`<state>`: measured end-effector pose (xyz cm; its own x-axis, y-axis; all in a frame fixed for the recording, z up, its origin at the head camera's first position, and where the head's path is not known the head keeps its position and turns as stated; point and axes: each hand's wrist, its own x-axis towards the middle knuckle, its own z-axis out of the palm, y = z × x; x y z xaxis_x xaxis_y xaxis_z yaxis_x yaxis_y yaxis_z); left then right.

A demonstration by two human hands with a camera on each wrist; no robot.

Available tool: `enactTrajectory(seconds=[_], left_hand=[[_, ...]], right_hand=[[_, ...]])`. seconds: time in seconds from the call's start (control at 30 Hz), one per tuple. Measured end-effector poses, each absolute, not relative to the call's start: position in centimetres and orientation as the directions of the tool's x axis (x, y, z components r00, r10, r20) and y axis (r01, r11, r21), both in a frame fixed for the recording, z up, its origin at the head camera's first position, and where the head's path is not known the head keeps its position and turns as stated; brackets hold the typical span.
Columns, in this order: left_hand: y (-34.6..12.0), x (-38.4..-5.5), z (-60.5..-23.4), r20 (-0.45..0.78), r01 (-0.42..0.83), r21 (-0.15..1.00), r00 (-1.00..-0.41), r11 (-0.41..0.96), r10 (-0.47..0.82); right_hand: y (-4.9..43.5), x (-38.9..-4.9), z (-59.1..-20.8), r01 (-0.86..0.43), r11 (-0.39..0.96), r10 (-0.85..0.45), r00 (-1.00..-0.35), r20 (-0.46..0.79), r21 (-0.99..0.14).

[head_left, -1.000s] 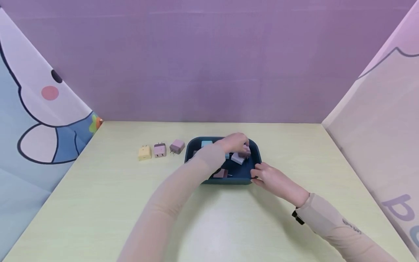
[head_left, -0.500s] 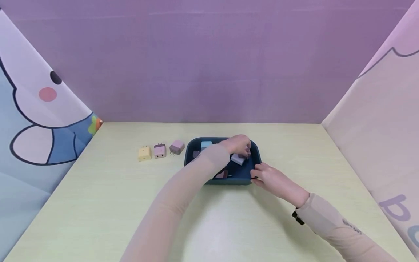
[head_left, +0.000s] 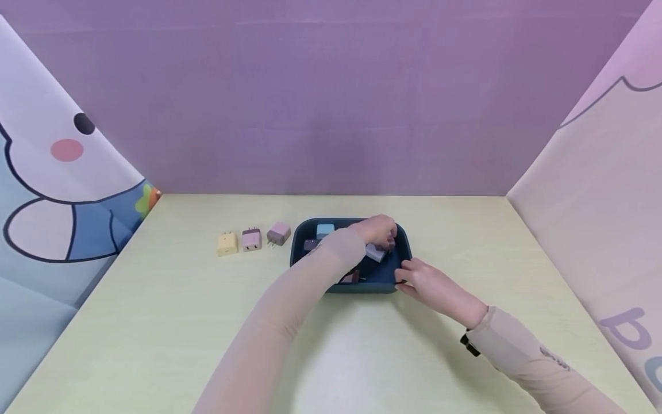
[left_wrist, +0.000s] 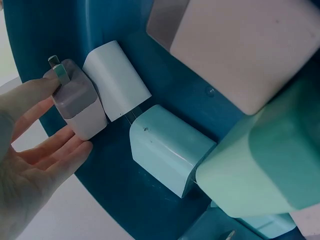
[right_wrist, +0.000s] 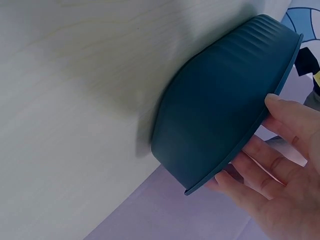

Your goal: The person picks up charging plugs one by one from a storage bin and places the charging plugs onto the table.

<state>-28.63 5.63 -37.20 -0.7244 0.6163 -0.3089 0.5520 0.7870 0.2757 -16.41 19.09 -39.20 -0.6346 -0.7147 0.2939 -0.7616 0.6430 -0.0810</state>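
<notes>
My left hand (head_left: 378, 229) reaches into a dark teal plastic bin (head_left: 362, 288). In the left wrist view its thumb and fingers pinch a two-tone plug charger (left_wrist: 82, 105), grey on the prong end and pale below, near the bin's wall. A white charger (left_wrist: 117, 80) lies right against it, and a light blue charger (left_wrist: 170, 147) sits close by. My right hand (head_left: 421, 277) holds the bin's near right corner. The right wrist view shows that thumb on the outer wall and the fingers over the rim.
Left of the bin, a yellow charger (head_left: 227, 244), a pink one with a dark prong end (head_left: 251, 239) and another two-tone one (head_left: 279, 233) stand in a row on the pale table (head_left: 155, 322). Inside the bin are more chargers, including a green one (left_wrist: 255, 160). A purple backdrop (head_left: 331, 115) rises behind.
My left hand has shifted slightly right and down inside the bin, and the held charger shows less in the head view. The right hand keeps its hold on the corner.
</notes>
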Motion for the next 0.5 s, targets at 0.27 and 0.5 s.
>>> enactTrajectory(seconds=[0.27, 0.5], left_hand=[[5.48, -28.8, -37.21, -0.299, 0.556, 0.264, -0.73, 0.788, 0.615], [5.23, -28.75, -37.05, -0.301, 0.55, 0.264, -0.733, 0.792, 0.61]], right_hand=[[19.01, -16.5, -39.23, -0.767, 0.638, -0.718, -0.624, 0.307, -0.068], [18.95, -16.62, -39.21, -0.766, 0.64, -0.721, -0.628, 0.293, -0.068]])
